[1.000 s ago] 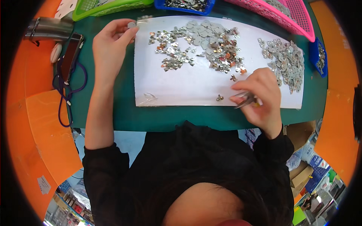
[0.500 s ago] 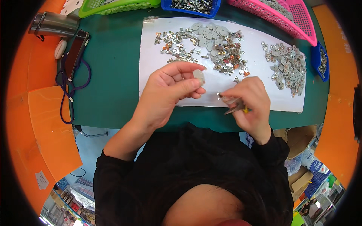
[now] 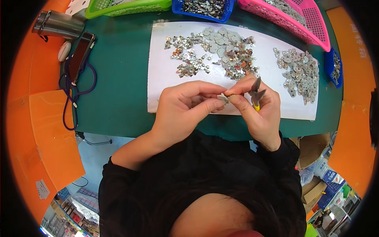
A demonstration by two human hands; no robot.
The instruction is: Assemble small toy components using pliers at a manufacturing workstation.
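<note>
My left hand (image 3: 183,106) is closed, pinching a small grey flat plate (image 3: 222,98) between thumb and fingertips. My right hand (image 3: 260,112) meets it there, thumb and forefinger closed at the plate's right side; the small metal piece they hold is mostly hidden. Tucked in the same palm are small pliers (image 3: 257,94) with yellow on the handle, their jaws pointing away from me. Both hands hover over the near edge of a white board (image 3: 166,89). Beyond them lie a pile of grey plates (image 3: 219,39) and loose shiny metal pieces (image 3: 189,67), some coppery.
More grey parts (image 3: 302,77) are heaped at the board's right. Along the far edge stand a green basket (image 3: 130,8), a blue bin (image 3: 203,15) and a pink basket (image 3: 282,25). A smaller blue bin (image 3: 329,71) sits right. A steel flask (image 3: 59,25) and a phone (image 3: 81,55) with cord lie left.
My hands have come together. The left moved right and slightly nearer with the plate; the right turned, bringing its metal piece to it, and the pliers now point away from me.
</note>
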